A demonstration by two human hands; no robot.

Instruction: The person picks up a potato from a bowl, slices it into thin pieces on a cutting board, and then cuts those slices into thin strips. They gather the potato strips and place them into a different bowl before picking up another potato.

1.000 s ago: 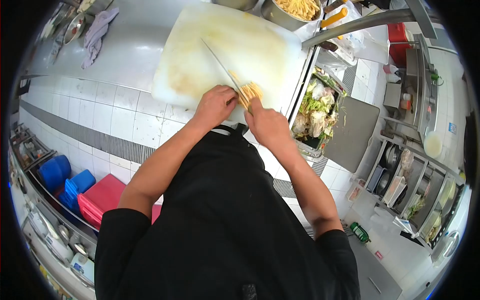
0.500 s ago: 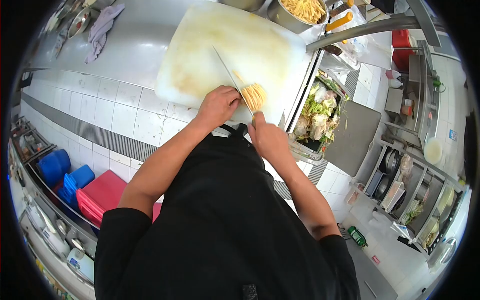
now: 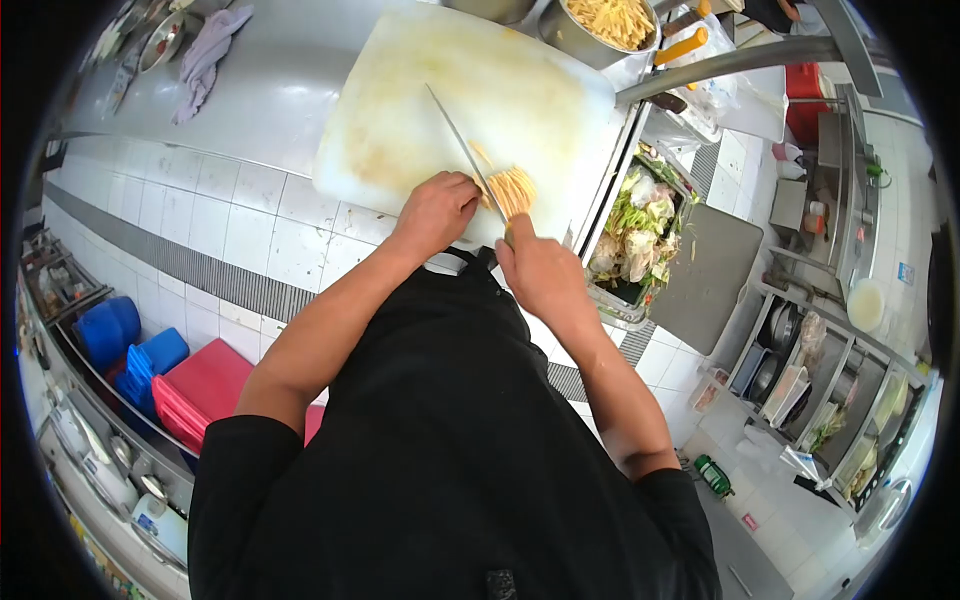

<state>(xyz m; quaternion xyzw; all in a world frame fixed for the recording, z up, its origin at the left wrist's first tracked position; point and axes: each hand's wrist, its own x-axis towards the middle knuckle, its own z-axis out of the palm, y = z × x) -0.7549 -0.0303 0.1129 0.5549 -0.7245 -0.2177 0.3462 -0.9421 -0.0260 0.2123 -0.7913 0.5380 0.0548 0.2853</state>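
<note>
the right hand [image 3: 546, 275] is closed around the handle of the knife [image 3: 460, 138], its blade slanting across the board [image 3: 440, 60] from near right to far left. the left hand [image 3: 437, 211] is just left of the blade, its fingers bent and drawn together with the tips close to the steel; whether they pinch a piece is hidden, so i cannot tell. the strips [image 3: 512, 190], pale yellow and thin, lie in a small bunch on the near right part of the board, just right of the blade, with a few loose ones at their far side. the board lies on the steel counter [image 3: 280, 80]. past its far right corner stands a pot [image 3: 570, 40] heaped with more strips [image 3: 612, 22], and an orange handle [image 3: 682, 46] sticks out beside it. right of the board is a tray of leafy scraps [image 3: 640, 225]. a cloth [image 3: 203, 60] lies far left, near a bowl [image 3: 163, 42]
</note>
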